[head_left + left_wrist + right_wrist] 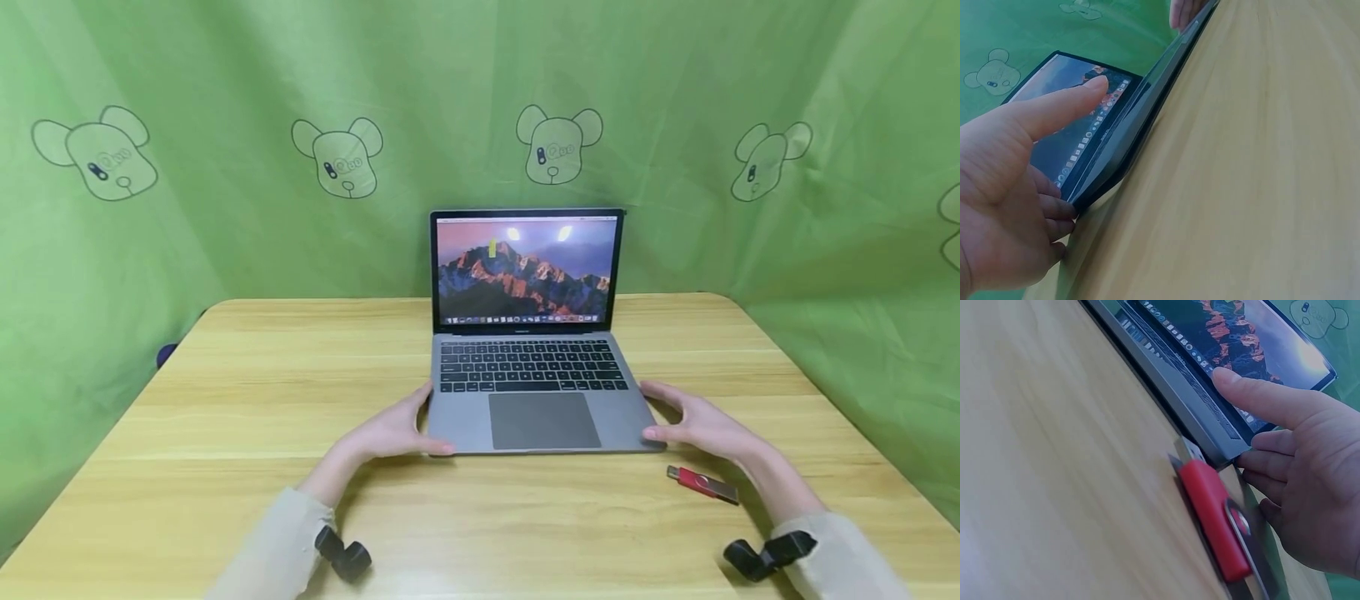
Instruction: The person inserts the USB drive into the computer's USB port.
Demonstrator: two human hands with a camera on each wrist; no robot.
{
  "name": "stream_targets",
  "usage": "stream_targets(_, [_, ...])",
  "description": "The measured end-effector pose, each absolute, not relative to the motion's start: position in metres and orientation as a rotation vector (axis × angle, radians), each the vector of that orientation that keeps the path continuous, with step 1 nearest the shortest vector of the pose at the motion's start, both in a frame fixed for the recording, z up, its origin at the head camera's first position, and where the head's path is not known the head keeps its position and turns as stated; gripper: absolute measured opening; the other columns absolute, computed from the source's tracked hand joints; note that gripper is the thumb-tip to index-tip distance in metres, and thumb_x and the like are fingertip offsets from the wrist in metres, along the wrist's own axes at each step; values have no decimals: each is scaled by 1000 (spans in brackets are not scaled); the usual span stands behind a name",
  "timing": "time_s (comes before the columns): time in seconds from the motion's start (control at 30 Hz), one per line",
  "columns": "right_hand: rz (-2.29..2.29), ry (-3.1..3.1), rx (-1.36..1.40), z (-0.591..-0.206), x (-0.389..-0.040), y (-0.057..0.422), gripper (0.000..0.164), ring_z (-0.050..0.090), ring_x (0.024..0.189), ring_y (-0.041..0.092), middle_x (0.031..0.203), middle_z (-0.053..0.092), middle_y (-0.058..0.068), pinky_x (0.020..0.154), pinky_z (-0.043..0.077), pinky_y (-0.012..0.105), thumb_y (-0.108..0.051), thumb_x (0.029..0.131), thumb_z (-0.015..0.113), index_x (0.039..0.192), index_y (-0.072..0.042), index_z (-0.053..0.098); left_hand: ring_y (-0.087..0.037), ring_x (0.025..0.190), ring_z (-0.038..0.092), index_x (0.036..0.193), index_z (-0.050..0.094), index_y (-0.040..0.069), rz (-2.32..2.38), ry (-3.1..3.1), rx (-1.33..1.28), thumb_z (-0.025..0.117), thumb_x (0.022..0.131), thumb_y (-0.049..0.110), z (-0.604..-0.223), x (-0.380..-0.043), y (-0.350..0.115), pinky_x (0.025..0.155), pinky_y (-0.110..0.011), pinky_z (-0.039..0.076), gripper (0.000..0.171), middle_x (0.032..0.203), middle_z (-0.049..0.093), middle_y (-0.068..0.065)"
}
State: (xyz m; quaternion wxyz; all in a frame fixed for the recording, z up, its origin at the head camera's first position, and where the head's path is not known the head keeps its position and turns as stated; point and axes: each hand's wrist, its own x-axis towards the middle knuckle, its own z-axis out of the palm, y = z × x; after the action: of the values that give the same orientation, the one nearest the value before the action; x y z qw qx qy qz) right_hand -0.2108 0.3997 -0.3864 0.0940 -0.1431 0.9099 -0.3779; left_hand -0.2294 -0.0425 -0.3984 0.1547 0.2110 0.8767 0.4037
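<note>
An unfolded grey laptop (459, 421) with a lit mountain wallpaper stands on the wooden table. At its left front corner is my left hand (386, 432), the thumb over the corner and the fingers along the side edge. In the left wrist view, the thumb (1063, 112) stretches out above the laptop edge while the other fingers bend loosely at its side. My right hand (701, 425) is at the opposite side, fingertips right at the edge. A red USB flash drive (701, 483) with a metal swivel cover lies just in front of this hand, its plug towards the laptop.
The pale wooden table (300, 358) reaches back to a green curtain (225, 233) printed with bear heads, close behind the laptop screen. A dark round object (166, 355) shows beyond the table's left edge. Black wrist cameras sit on both sleeves.
</note>
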Motion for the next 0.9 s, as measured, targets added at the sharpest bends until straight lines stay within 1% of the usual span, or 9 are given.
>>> stream_targets(0.17, [-1113,2687,-415,-387,-213,401,85,15,133,48,146,22,28,101,12,67,-29,82,70,143,7,22,-32,137,17,146,7,-4,1172,2495,591,79,70,42,-398,-229,-44,110,-45,18,114,150,14,-21])
stream_targets(0.33, [-1121,2670,-446,-385,-212,404,85,15,133,48,145,22,29,102,13,66,-27,82,71,142,8,22,-32,137,17,146,7,-3,1170,2489,581,78,71,42,-397,-229,-43,110,-46,18,113,151,15,-20])
stream_targets(0.5, [-1126,2667,-468,-384,-211,404,85,17,132,47,145,25,28,102,14,65,-27,81,72,141,9,24,-34,137,18,146,7,-4,1183,2480,590,78,71,41,-398,-229,-42,110,-48,18,113,150,15,-22])
stream_targets(0.7, [-1122,2666,-492,-386,-211,406,85,18,132,46,145,26,27,103,15,64,-28,80,72,141,8,25,-33,137,15,146,5,-5,1190,2465,603,78,71,40,-399,-228,-43,110,-47,16,113,151,13,-22])
stream_targets(0.9, [-1180,2634,-499,-386,-210,408,86,17,133,46,145,25,28,104,13,63,-27,80,73,141,9,25,-35,137,15,145,6,-7,1194,2465,616,79,71,39,-399,-226,-42,110,-49,16,114,150,13,-24])
